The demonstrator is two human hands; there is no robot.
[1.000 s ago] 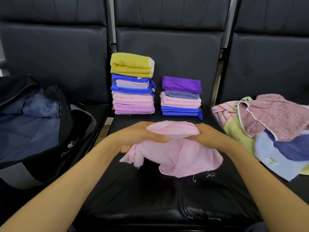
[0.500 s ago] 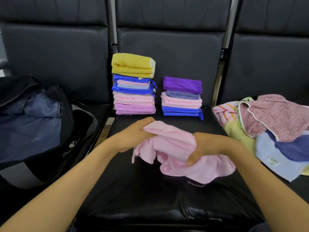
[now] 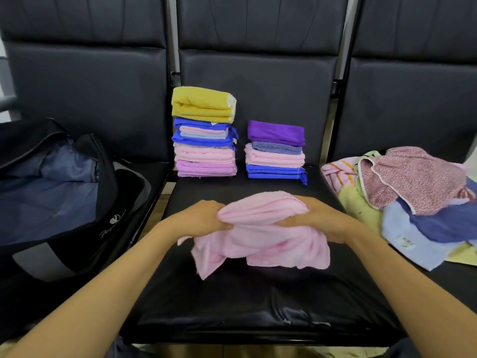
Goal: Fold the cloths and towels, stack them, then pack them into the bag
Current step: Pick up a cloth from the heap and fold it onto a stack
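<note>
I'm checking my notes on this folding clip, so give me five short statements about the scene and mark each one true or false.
1. Both the left hand and the right hand grip the pink towel. True.
2. A purple cloth tops the shorter stack. True.
3. The yellow towel lies on the shorter stack. False: it tops the taller stack, to the left of the shorter one.
4. The bag is zipped shut. False: it stands open on the person's left.
5. A loose pile of unfolded cloths lies on the person's right. True.
</note>
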